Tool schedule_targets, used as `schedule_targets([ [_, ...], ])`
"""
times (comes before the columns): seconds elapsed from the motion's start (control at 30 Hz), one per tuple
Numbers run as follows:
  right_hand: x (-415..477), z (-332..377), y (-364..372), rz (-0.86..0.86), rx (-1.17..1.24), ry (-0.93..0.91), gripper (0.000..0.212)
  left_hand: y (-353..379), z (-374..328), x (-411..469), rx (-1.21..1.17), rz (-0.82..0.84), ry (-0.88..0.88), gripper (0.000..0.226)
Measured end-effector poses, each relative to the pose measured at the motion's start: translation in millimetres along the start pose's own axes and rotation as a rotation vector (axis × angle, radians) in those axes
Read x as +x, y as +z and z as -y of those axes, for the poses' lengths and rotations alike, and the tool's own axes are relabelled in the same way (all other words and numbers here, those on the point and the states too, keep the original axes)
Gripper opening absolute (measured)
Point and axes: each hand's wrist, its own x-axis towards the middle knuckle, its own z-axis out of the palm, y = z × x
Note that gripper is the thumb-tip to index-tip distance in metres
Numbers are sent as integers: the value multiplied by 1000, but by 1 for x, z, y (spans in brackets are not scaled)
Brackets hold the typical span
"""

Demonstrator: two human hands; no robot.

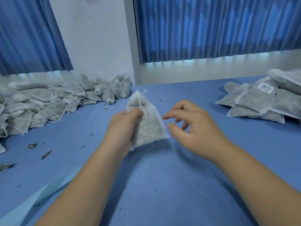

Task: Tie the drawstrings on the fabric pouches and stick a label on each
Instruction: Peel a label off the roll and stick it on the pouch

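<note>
Along the left edge of the blue worktop (162,185) lies a heap of pale grey, leaf-filled fabric pouches (48,101) with loose white strings. At centre, the left hand (123,126) grips one soft, translucent triangular pouch (146,126) upright by its side, its thin drawstring (141,105) dangling from the gathered neck. It looks light and limp, so pinching the cord near the neck seems best. Just beside it, the right hand (193,126) hovers relaxed, holding nothing. Further right sits a stack of flat pouches (260,101), one bearing a white barcode label (265,88).
</note>
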Motion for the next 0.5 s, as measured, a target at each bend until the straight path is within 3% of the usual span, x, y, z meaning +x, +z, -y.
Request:
schedule_targets([
  [0.13, 2, -13, 7, 58, -74, 148, 19, -35, 0, 1, 46, -176, -35, 15],
  [0.37, 1, -18, 26, 207, -121, 285, 19, -57, 23, -23, 85, -181, -10, 13],
  [0.5, 8, -9, 40, 318, -220, 238, 36, -55, 25, -31, 49, -147, -40, 24],
])
